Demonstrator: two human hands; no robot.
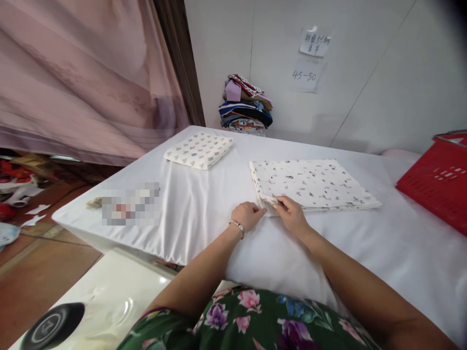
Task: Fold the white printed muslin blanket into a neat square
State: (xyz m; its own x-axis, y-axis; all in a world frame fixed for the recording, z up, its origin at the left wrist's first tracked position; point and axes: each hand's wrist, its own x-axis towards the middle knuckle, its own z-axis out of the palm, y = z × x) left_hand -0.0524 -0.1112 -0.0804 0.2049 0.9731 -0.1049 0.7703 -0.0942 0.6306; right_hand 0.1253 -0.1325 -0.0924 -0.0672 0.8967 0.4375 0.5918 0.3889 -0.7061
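Note:
A white cloth with a small scattered print (310, 182) lies folded in a flat, layered rectangle on the white-covered table. My right hand (294, 216) pinches the layers at its near left corner, lifting them slightly. Just left of that corner is my left hand (248, 216), its fingers curled closed and its tips against the cloth's edge. What lies between those fingertips is hidden. Farther back to the left rests a second folded cloth (199, 150), smaller and thicker, with a grey-green print.
A red plastic basket (438, 180) stands at the table's right side. Stacked folded fabrics (246, 107) sit by the wall at the back. A blurred-out item (131, 204) lies on the left. A pale surface with a dark round object (54, 325) is at lower left.

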